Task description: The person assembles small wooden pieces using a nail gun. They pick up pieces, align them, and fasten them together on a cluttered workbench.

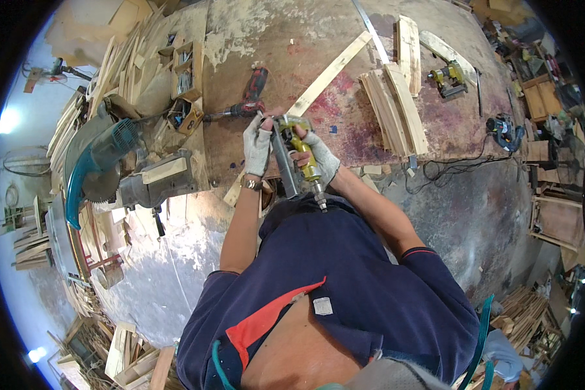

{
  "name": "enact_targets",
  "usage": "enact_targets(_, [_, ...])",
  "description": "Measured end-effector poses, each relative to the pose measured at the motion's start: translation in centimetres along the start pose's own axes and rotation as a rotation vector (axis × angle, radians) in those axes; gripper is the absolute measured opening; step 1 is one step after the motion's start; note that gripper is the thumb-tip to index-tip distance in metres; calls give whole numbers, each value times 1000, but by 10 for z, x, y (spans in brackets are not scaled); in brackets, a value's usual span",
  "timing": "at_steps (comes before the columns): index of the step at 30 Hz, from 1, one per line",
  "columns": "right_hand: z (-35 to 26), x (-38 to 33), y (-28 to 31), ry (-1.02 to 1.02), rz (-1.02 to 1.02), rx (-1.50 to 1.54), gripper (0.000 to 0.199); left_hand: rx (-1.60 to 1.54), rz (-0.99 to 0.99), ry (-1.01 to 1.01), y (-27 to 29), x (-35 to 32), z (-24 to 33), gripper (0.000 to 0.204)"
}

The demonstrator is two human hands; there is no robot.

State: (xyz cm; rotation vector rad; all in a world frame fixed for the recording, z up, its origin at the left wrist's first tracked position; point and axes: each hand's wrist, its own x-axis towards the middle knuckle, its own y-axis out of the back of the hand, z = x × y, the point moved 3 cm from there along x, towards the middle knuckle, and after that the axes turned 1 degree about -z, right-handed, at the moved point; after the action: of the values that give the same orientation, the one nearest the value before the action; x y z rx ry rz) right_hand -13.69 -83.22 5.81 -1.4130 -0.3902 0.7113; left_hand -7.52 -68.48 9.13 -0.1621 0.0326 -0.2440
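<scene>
Both gloved hands grip the yellow nail gun (pixel 297 148): left hand (pixel 257 147) at nine o'clock, right hand (pixel 318 159) closed around the handle. We judge misfire risk to nearby fingers.

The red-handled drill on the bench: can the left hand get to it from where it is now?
Probably yes. The red-handled drill lies on bare bench just beyond the left hand, with nothing between them. But that hand is now on the yellow nail gun, so it would have to let go first.
</scene>
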Motion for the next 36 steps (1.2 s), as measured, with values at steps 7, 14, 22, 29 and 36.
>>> enact_targets(7, [18, -1, -2, 72, 620, -1444, 74, 125, 378, -4, 39, -65, -14, 49])
enact_targets(14, [48, 4, -57, -370, 389, -2157, 77, 688, 597, -126, 48, -97, 14, 28])
enact_targets(22, [57, 1, -57, -414, 478, -2165, 79, 840, 675, -270, 61, -111, -7, 24])
enact_targets(29, [-5, 7, -3, -5, 471, -1694, 66, 503, 555, -246, 45, -89, 16, 31])
enact_targets(36, [-20, -22, -30, 54, 599, -1218, 31, 192, 280, -131, 46, -49, -29, 44])
